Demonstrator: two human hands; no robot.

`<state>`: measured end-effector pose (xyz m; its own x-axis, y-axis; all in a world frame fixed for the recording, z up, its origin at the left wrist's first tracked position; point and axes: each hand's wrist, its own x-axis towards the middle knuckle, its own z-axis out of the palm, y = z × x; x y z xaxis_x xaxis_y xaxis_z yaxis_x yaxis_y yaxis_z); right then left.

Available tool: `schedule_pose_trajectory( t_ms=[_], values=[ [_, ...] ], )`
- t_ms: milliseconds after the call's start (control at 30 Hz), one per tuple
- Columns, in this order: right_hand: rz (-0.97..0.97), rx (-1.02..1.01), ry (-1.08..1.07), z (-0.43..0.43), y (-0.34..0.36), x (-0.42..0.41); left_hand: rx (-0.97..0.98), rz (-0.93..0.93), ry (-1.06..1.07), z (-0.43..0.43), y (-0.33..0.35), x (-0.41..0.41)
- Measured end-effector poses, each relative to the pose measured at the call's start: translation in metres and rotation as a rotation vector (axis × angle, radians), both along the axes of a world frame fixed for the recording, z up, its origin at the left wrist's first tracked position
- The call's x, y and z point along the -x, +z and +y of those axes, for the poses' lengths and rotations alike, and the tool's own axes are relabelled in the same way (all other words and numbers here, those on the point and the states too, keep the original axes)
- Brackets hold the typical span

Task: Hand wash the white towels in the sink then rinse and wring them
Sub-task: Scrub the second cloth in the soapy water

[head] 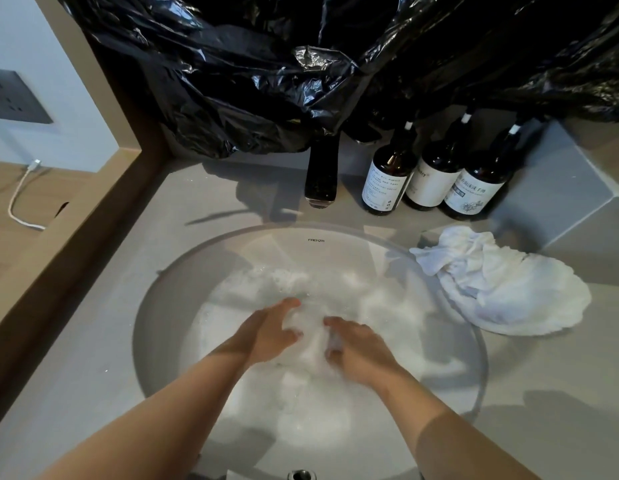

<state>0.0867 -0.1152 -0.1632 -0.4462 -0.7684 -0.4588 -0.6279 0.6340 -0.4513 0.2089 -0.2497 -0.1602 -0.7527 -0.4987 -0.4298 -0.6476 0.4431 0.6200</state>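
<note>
Using left hand (270, 336) and right hand (363, 351), clutching sudsy towel (313, 355) in sink (169, 323), apart from second towel (502, 289) draping right rim, faucet (321, 171), bottles (436, 174) above.

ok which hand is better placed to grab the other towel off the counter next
Right, probably. The crumpled towel lies on the counter right of the sink, nearer the right hand; the left hand sits farther off.

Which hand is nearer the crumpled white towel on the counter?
Right. Both grip the soapy white towel in the sink: right hand toward the crumpled white towel, left hand farther off.
</note>
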Motion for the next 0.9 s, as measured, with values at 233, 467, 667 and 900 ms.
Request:
schedule_pose_trajectory(
  t_ms=[233,467,667,900],
  values=[
    [-0.419,0.316,-0.348,0.002,0.031,0.008,-0.070,0.148,0.119,-0.017,0.031,0.002],
    [-0.153,0.635,-0.256,-0.005,0.131,0.019,-0.154,0.676,0.180,-0.015,0.112,0.002],
    [-0.126,0.903,-0.202,0.009,0.190,0.010,0.022,0.938,0.202,-0.001,0.158,-0.009],
    [-0.084,0.566,-0.154,0.011,0.130,0.013,0.359,0.642,0.015,-0.003,0.101,-0.015]
  ],
)
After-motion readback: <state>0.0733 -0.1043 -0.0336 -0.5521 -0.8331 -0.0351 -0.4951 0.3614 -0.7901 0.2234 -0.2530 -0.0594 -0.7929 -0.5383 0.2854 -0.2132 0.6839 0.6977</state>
